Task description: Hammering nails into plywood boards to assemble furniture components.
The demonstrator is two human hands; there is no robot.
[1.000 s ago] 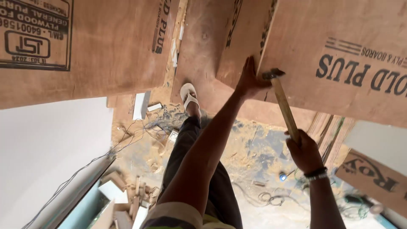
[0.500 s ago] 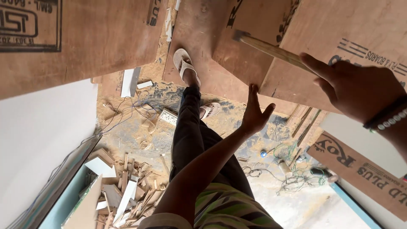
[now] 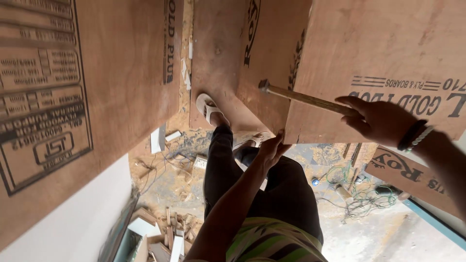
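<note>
My right hand (image 3: 381, 120), with bracelets on the wrist, grips the wooden handle of a hammer (image 3: 301, 97). The hammer's metal head points left, in front of a brown plywood panel (image 3: 388, 58) with printed markings. My left hand (image 3: 271, 151) reaches up from below. Its fingers lie close together and touch the lower left corner of that panel, holding nothing that I can see. My legs in dark trousers hang below, and one foot in a white sandal (image 3: 209, 109) rests on a plywood board behind.
A large printed plywood sheet (image 3: 87, 97) fills the left side. Below lies a dusty floor with wood offcuts (image 3: 160, 237), sawdust and tangled green wire (image 3: 361, 199). Another printed board (image 3: 412, 177) leans at the right, and a white wall surface (image 3: 63, 223) sits lower left.
The hammer has swung from upright to lying across the panel, head to the left. My left hand came off the panel with spread fingers, then closed them at its lower corner.
</note>
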